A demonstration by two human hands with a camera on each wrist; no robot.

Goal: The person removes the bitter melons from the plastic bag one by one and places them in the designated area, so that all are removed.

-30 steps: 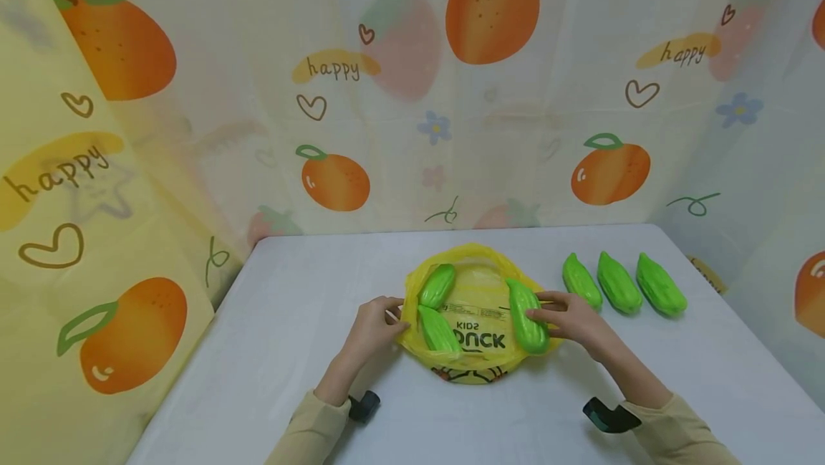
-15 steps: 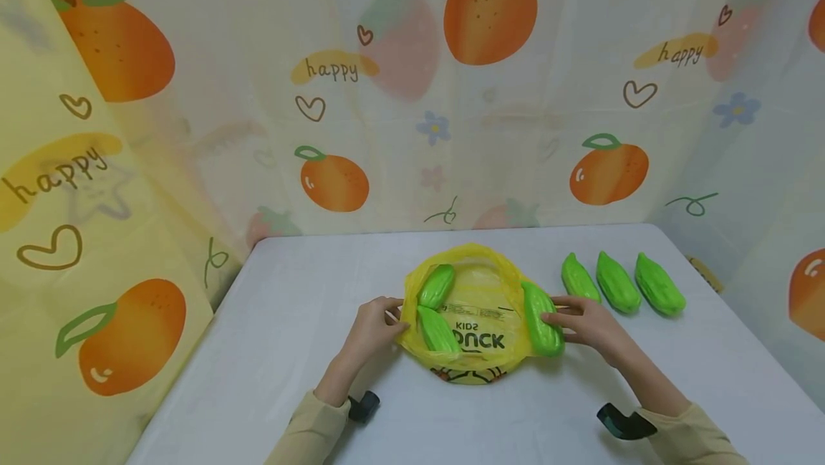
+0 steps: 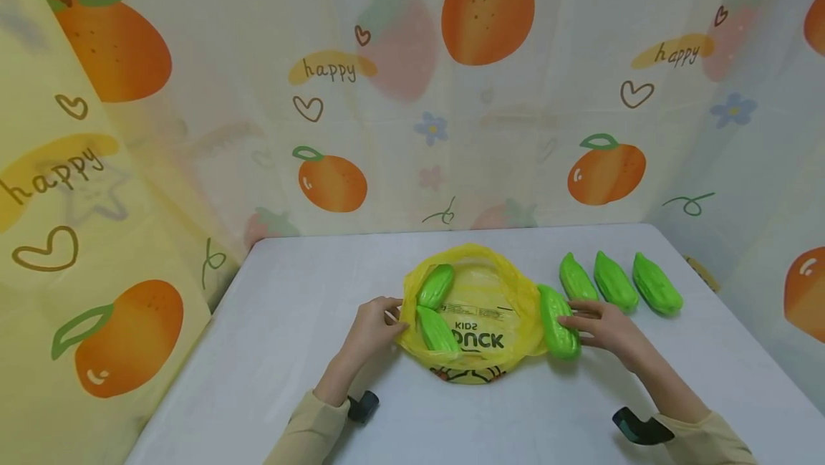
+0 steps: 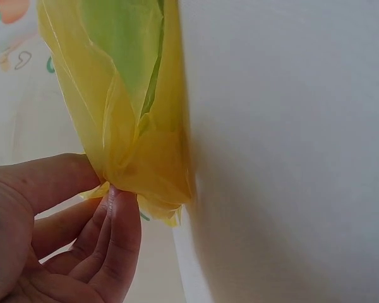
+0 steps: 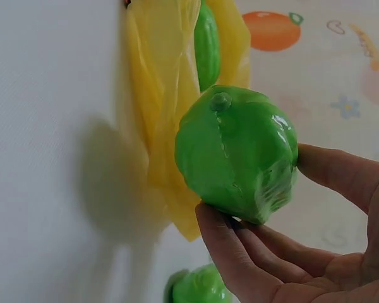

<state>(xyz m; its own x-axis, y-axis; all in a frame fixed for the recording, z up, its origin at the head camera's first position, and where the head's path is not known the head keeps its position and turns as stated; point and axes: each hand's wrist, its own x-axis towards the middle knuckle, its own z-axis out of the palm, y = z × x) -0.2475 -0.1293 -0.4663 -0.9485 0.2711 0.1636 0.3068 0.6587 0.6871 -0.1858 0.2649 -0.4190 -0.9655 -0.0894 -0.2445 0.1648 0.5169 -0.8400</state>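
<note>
Reading flipped lettering resembling "KIDS" and "DUCK" inside the yellow bag (image 3: 480,287), plus "happy" across the backdrop (image 3: 528,92), I log one glossy, ridged green vegetable (image 3: 558,325) raised outside the bag's right edge; right hand (image 3: 606,327) pinching it, thumb opposing fingers; left hand (image 3: 377,323) pinching the bag's left edge.

Left hand (image 3: 375,323) pinched, thumb tip and fingertips meeting, other fingers bent close alongside. Left forearm (image 3: 339,372) slanted forward and inward over table (image 3: 258,379), toward its far edge. Right hand (image 3: 609,329), nearer table's right edge, gripped with thumb and fingers curved wide apart, tips pointing toward left edge. Right forearm (image 3: 670,390) angled forward and leftward. Beige sleeves (image 3: 309,428) covered arms; bare skin showed between cuffs and hands.
</note>
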